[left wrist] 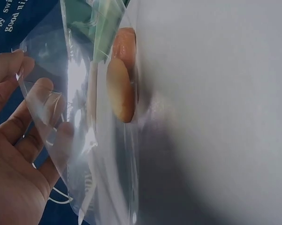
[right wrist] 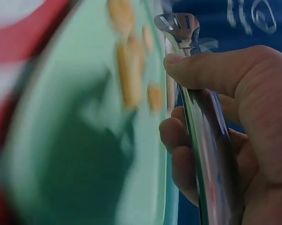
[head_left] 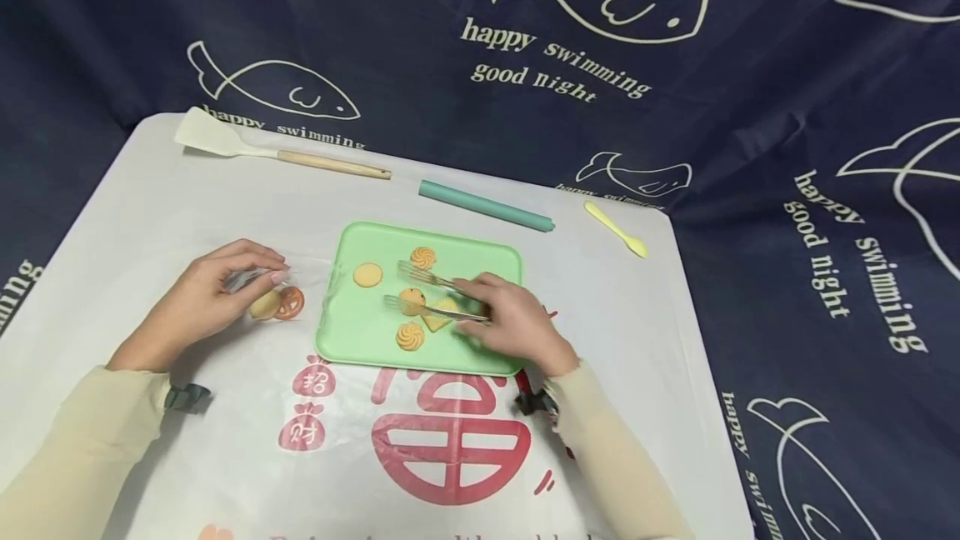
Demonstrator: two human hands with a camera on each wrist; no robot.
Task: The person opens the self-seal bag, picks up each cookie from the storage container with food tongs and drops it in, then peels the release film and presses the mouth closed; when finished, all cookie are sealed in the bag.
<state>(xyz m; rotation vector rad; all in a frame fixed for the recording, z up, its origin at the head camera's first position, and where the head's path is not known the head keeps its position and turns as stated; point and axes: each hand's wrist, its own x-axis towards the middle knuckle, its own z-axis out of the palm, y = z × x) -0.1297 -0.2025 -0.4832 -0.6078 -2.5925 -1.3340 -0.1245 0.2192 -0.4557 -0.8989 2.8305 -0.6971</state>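
My left hand pinches the edge of a clear plastic bag between thumb and finger, left of the green tray. Inside the bag lie a pale round cookie and a reddish-brown cookie with cut-outs. Metal tongs with slotted, fork-like ends are gripped in my right hand. Their two ends stand apart over the tray, near a speckled round cookie and a square cookie. Whether they touch any cookie I cannot tell.
Two swirl cookies, one farther back and one nearer, share the tray with a plain round cookie. Along the table's far side lie a white spatula with a wooden handle, a teal stick and a yellow spoon.
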